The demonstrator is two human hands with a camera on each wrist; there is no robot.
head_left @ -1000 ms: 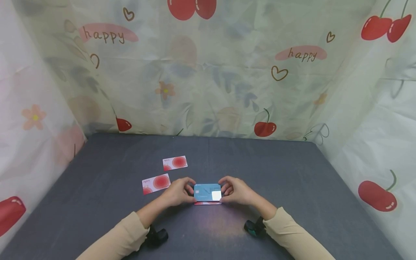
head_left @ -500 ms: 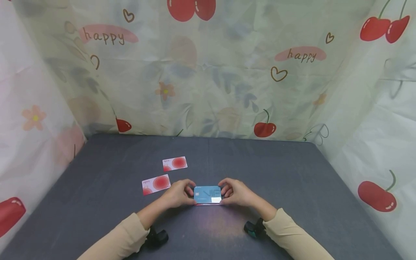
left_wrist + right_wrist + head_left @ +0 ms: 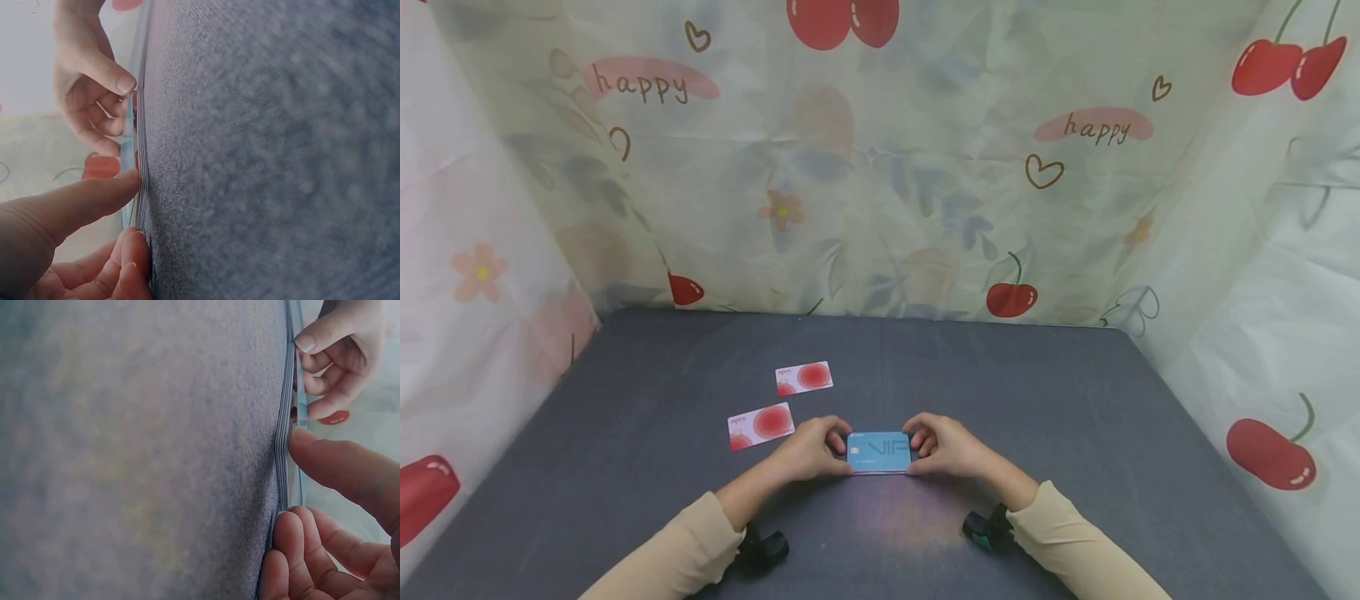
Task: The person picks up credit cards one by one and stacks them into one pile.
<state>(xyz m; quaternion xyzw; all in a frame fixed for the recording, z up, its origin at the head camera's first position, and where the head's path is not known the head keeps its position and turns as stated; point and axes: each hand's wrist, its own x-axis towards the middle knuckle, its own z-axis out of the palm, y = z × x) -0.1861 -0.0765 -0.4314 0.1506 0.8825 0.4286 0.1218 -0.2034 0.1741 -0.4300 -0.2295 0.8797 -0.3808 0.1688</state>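
A blue VIP card (image 3: 878, 452) lies level in front of me, its short sides pinched between the thumb and fingers of both hands. My left hand (image 3: 811, 447) holds the left end; my right hand (image 3: 946, 446) holds the right end. Directly beneath is a stack of cards (image 3: 283, 456) on the table, its layered edges visible in the right wrist view. A narrow gap shows there between the blue card and the stack. In the left wrist view, the thumb tip (image 3: 128, 178) presses the near edge and curled fingertips sit by the far edge.
Two pink-and-white cards with red circles lie left of the hands, one card (image 3: 760, 426) beside the left hand and another card (image 3: 804, 377) farther back. The dark grey tabletop (image 3: 1000, 375) meets a printed curtain (image 3: 880, 250) at the back and sides.
Both hands have brought the blue card slightly toward me, so it now covers nearly all of the red-and-white card edge below it. The pink cards have stayed in place.
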